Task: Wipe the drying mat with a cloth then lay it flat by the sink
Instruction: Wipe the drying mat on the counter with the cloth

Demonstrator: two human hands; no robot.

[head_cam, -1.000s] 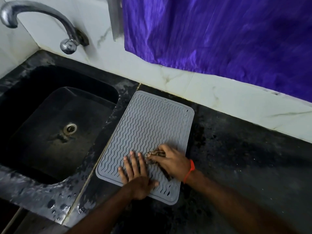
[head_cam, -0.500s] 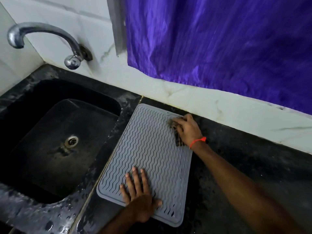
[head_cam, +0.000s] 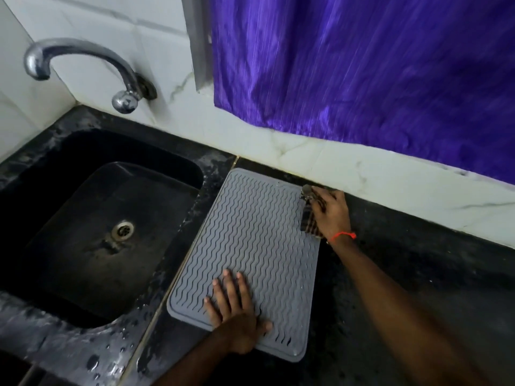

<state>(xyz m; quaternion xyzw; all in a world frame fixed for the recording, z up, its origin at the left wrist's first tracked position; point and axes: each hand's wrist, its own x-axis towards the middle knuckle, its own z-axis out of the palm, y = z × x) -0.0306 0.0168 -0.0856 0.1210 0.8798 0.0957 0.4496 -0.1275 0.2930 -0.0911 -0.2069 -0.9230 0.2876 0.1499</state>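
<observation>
Wiping well means pinning the grey silicone drying mat (head_cam: 259, 246), flat on the counter (head_cam: 418, 274) beside the sink (head_cam: 200, 174), under the spread left hand (head_cam: 237, 310) while the right hand (head_cam: 330, 211), clenched on the striped cloth (head_cam: 309, 221), sweeps the back-right corner.

Cloth (head_cam: 310, 218) at drying mat (head_cam: 250, 246) corner

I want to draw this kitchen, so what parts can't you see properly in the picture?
All in the head view:
- Dark striped cloth: mostly hidden under the right hand.
- Grey wavy-ribbed rubber drying mat: its near part is covered by the left hand.
- Window behind the purple curtain: hidden.
- Black stone sink: cut off by the left edge.
</observation>
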